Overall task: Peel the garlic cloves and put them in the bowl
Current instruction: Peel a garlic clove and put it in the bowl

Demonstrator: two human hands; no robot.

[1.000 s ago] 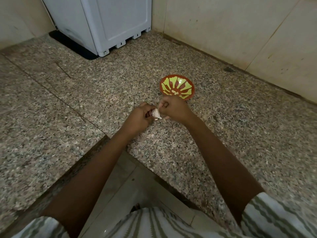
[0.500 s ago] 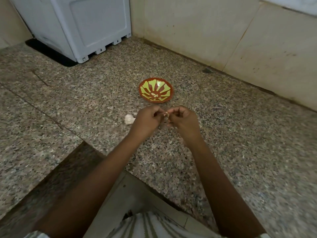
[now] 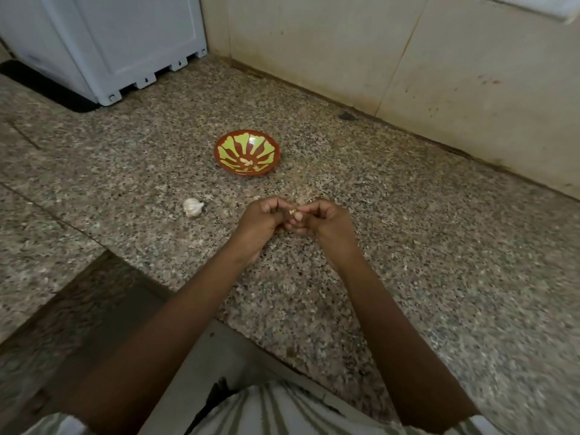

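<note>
A small garlic clove (image 3: 292,211) is pinched between the fingertips of my left hand (image 3: 262,222) and my right hand (image 3: 323,222), held a little above the granite counter. Both hands have curled fingers around it, so most of the clove is hidden. A red bowl (image 3: 266,142) with a green leaf pattern stands on the counter beyond my hands and holds a few peeled cloves (image 3: 248,161). A white garlic bulb (image 3: 192,207) lies on the counter to the left of my left hand.
A speckled granite counter (image 3: 408,246) runs to a tiled wall (image 3: 376,51) at the back. A white appliance (image 3: 103,42) stands at the back left. The counter's front edge (image 3: 238,328) cuts in near my body. Bits of skin (image 3: 303,200) lie near my hands.
The view shifted, so the bowl now sits farther from my hands. The white bulb left my hands and lies on the counter at left. My fingers now pinch one small clove.
</note>
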